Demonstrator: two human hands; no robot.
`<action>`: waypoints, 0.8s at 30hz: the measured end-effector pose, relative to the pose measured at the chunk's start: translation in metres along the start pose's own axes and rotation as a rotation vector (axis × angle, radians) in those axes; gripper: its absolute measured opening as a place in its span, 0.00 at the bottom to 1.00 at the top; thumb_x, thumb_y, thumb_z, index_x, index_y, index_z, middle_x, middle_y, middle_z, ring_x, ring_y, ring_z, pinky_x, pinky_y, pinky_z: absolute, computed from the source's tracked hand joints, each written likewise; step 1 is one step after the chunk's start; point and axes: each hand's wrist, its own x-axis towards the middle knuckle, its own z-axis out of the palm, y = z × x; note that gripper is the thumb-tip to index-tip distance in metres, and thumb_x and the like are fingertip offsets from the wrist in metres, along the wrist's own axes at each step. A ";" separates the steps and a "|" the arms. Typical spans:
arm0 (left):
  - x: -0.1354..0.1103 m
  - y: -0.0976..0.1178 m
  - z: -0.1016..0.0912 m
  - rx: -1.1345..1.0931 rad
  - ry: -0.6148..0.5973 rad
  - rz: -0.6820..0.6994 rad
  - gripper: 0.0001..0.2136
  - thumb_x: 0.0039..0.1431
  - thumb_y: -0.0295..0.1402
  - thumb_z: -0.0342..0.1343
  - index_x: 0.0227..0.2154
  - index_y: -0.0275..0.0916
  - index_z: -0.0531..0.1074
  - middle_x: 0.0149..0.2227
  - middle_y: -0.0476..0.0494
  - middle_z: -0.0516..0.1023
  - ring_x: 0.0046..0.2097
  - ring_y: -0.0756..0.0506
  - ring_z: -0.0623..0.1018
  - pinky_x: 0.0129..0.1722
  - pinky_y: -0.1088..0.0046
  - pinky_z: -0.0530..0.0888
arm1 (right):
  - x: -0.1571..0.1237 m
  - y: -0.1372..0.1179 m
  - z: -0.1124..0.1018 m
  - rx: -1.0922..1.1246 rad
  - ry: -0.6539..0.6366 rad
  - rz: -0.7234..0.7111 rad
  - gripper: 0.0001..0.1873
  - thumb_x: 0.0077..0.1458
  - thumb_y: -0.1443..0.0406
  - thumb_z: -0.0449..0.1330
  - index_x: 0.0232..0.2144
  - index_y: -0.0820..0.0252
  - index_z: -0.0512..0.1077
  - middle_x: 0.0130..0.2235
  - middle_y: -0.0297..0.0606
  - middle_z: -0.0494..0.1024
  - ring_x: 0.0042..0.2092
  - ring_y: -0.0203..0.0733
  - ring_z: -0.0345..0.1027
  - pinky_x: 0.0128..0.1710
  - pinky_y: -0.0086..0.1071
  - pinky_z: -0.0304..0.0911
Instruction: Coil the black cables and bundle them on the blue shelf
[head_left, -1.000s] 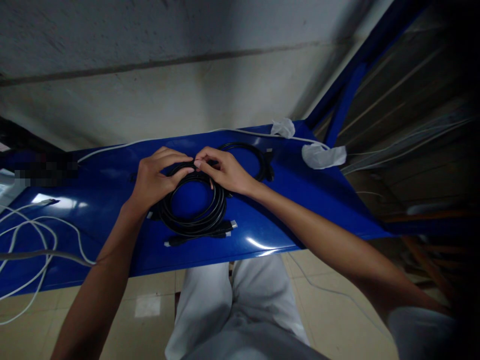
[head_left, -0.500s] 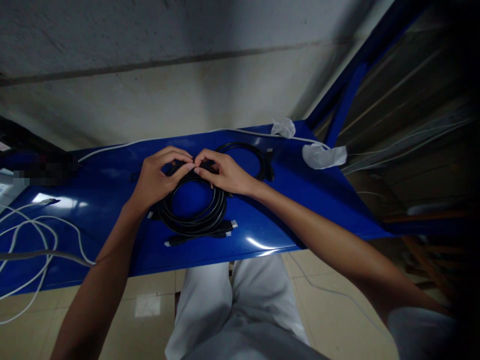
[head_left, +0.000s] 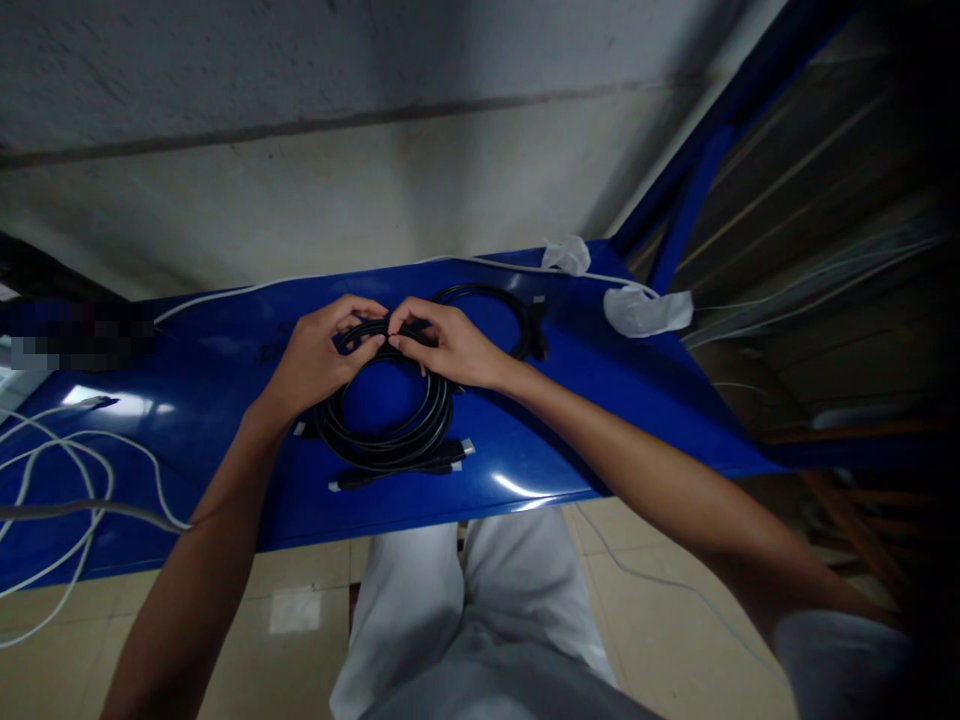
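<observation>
A bundle of coiled black cables (head_left: 382,455) lies on the blue table, its plugs with pale tips sticking out at the lower right, lower left and left. My left hand (head_left: 319,345) curls over the far left part of the coil, thumb and fingers around the strands. From the right, my right hand (head_left: 442,340) pinches the top of the same coil, its thumb and forefinger close to my left fingertips. Whatever small thing may sit between the fingertips is hidden. Behind my right hand rests another black cable coil (head_left: 517,310).
The blue table (head_left: 525,450) meets a wall at the back. White cables (head_left: 97,470) lie tangled at the left. Crumpled white plastic pieces (head_left: 649,312) sit at the far right, near a long white cord (head_left: 300,282) and a blue metal frame (head_left: 694,200).
My left fingers and thumb have spread slightly apart, showing more of the coil's top strands. My right hand stays nearly still on the coil.
</observation>
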 end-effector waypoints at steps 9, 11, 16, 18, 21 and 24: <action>0.001 0.001 0.001 0.021 -0.008 -0.001 0.13 0.63 0.35 0.66 0.49 0.41 0.81 0.46 0.42 0.86 0.47 0.41 0.84 0.50 0.66 0.78 | -0.001 -0.001 0.000 -0.007 -0.015 -0.012 0.07 0.72 0.60 0.63 0.45 0.57 0.74 0.40 0.32 0.78 0.28 0.32 0.70 0.31 0.29 0.66; 0.001 0.003 0.001 0.042 -0.001 -0.010 0.12 0.63 0.35 0.65 0.48 0.41 0.81 0.44 0.43 0.86 0.45 0.42 0.83 0.47 0.67 0.77 | 0.000 0.000 0.000 -0.018 -0.014 -0.030 0.07 0.72 0.60 0.62 0.45 0.58 0.74 0.41 0.33 0.78 0.29 0.32 0.69 0.32 0.29 0.66; 0.003 0.009 -0.001 0.136 0.013 -0.033 0.09 0.64 0.36 0.63 0.43 0.41 0.83 0.40 0.46 0.86 0.41 0.44 0.80 0.41 0.69 0.73 | 0.001 0.002 0.000 -0.083 0.002 -0.103 0.07 0.71 0.62 0.62 0.44 0.59 0.77 0.43 0.38 0.79 0.37 0.37 0.70 0.38 0.31 0.67; 0.004 0.010 -0.002 0.151 0.007 -0.050 0.08 0.63 0.36 0.63 0.42 0.41 0.84 0.39 0.47 0.86 0.40 0.44 0.79 0.41 0.68 0.72 | 0.002 0.002 0.000 -0.102 0.010 -0.129 0.07 0.71 0.62 0.62 0.43 0.59 0.77 0.43 0.39 0.80 0.42 0.40 0.72 0.41 0.32 0.67; 0.004 0.011 -0.002 0.148 -0.004 -0.070 0.08 0.63 0.37 0.63 0.40 0.41 0.83 0.37 0.47 0.86 0.38 0.45 0.78 0.40 0.68 0.72 | 0.002 0.001 0.000 -0.110 0.009 -0.152 0.07 0.71 0.62 0.61 0.43 0.60 0.77 0.44 0.40 0.80 0.46 0.42 0.72 0.43 0.33 0.67; 0.004 0.011 -0.003 0.132 -0.016 -0.071 0.08 0.63 0.38 0.63 0.39 0.41 0.83 0.37 0.47 0.85 0.38 0.45 0.77 0.40 0.67 0.71 | 0.002 0.000 0.000 -0.115 0.004 -0.146 0.07 0.71 0.62 0.61 0.43 0.59 0.77 0.44 0.40 0.80 0.46 0.42 0.72 0.43 0.33 0.67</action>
